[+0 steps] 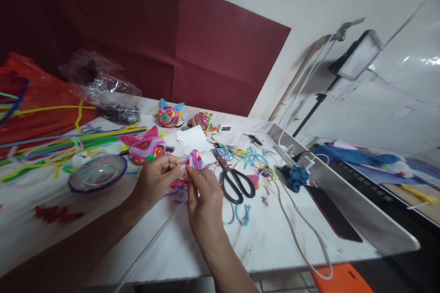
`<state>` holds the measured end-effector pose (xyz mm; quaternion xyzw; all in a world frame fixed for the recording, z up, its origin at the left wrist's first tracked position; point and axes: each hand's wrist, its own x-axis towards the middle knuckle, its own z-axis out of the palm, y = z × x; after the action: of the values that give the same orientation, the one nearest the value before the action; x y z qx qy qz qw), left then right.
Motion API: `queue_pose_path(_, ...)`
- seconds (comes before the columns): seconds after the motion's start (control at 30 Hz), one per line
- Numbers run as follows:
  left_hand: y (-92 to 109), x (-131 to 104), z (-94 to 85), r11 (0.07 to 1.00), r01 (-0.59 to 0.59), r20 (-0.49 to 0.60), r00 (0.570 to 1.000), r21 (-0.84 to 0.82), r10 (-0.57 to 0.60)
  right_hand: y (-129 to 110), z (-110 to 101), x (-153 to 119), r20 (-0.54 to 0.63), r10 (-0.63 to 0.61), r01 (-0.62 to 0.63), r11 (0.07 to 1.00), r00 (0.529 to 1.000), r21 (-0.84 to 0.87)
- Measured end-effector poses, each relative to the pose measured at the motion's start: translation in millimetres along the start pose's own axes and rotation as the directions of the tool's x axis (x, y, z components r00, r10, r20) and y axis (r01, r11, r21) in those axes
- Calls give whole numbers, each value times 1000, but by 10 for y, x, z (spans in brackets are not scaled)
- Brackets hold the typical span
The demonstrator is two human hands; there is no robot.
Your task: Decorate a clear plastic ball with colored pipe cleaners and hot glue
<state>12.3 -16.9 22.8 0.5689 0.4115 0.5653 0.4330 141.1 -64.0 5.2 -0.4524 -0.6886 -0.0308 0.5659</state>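
My left hand and my right hand meet near the middle of the white table. Both pinch a small striped pink, blue and purple piece between thumbs and fingers. Beneath and beside it lie red and purple scraps, partly covered by my hands. Black-handled scissors lie just right of my right hand. A pink-eared striped animal head sits behind my left hand. Left of it is a clear bowl with a blue rim.
Two colourful heads stand at the back. Fuzzy stems and a red bag are at left. Cut pieces, a cable, a blue scrunchie and a phone lie at right.
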Motion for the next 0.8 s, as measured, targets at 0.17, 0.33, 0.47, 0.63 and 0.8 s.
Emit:
queue_pose_path(0.17,30,-2,30,998,34,-1,999,-53,-34,10,13,-40,-10,19,-19,1000,1000,3)
queue_pose_path(0.33,23,4,31,994,62,-1,998,-90,-63,18,30,-42,-30,2,-1,1000,1000,25)
queue_pose_path(0.47,20,12,27,989,94,16,996,-114,-93,13,5,-23,1,-13,13,1000,1000,-9)
queue_pose_path(0.63,25,17,49,979,144,27,990,-145,-141,2,-42,1,18,-14,15,998,1000,-65)
queue_pose_path(0.8,35,8,56,976,161,44,987,-148,-157,15,-66,22,3,12,-12,1000,1000,-9)
